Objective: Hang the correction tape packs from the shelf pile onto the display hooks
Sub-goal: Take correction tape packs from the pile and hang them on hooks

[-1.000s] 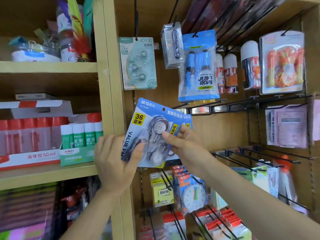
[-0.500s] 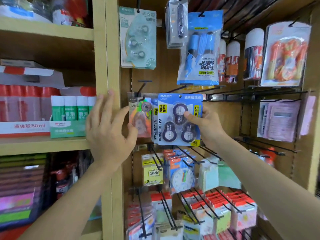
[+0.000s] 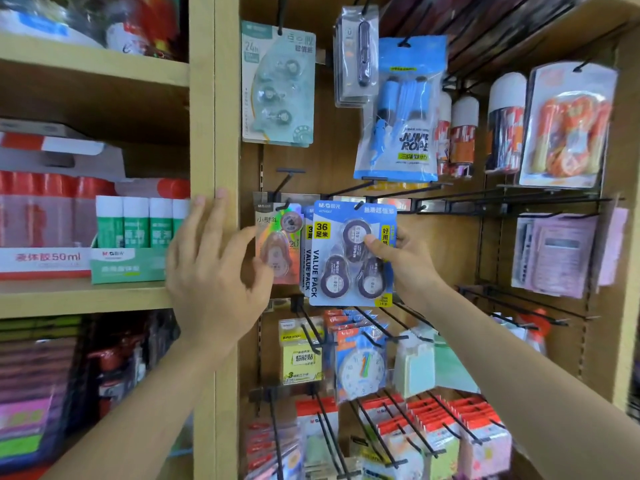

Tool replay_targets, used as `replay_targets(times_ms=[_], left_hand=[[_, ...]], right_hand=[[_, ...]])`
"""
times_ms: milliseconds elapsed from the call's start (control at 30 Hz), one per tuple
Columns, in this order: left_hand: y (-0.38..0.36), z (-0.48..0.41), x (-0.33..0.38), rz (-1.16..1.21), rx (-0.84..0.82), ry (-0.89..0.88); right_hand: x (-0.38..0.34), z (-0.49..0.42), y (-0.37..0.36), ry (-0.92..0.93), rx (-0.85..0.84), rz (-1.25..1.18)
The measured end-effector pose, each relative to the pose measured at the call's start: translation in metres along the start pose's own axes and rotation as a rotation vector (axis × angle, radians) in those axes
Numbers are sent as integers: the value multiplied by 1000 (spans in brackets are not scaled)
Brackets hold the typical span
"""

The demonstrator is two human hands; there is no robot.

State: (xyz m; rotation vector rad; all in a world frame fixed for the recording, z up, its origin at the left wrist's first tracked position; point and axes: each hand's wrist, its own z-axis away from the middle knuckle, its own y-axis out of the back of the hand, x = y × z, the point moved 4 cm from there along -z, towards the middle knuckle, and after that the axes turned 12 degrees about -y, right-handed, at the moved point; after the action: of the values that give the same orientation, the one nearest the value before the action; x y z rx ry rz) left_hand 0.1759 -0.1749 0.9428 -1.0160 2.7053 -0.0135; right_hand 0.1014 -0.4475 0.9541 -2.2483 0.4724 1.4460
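Change: I see the blue pack moved up to the hook row; the left hand has released it.
Right hand: pinches the pack's right edge, thumb on front.
Left hand: fingers spread, empty, just beside the pack.

A stationery shop: packaged goods hang on display hooks beside wooden shelves of glue sticks.
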Motion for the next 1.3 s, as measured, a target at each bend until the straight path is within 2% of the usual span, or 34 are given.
replay_targets(times_ms=[200, 433, 600, 867, 933, 1100, 1233, 1300], left_hand=[[0, 0, -1, -12, 0, -1], [-1, 1, 0, -31, -13, -11], [-2, 1, 2, -53, -24, -25], [0, 2, 2, -39, -68, -18], [2, 2, 1, -2, -95, -8], [15, 17, 17, 102, -291, 16], [46, 51, 54, 228, -342, -43], [61, 78, 73, 316, -468, -54]], right_hand=[[13, -24, -6, -70, -2, 30], [12, -44, -9, -56, 43, 82], [12, -44, -2, -9, 243, 143], [11, -5, 10, 86, 440, 498], [9, 16, 10, 136, 404, 559], [10, 67, 7, 227, 156, 834], [16, 113, 11, 322, 70, 1038], [25, 139, 14, 348, 26, 1112]])
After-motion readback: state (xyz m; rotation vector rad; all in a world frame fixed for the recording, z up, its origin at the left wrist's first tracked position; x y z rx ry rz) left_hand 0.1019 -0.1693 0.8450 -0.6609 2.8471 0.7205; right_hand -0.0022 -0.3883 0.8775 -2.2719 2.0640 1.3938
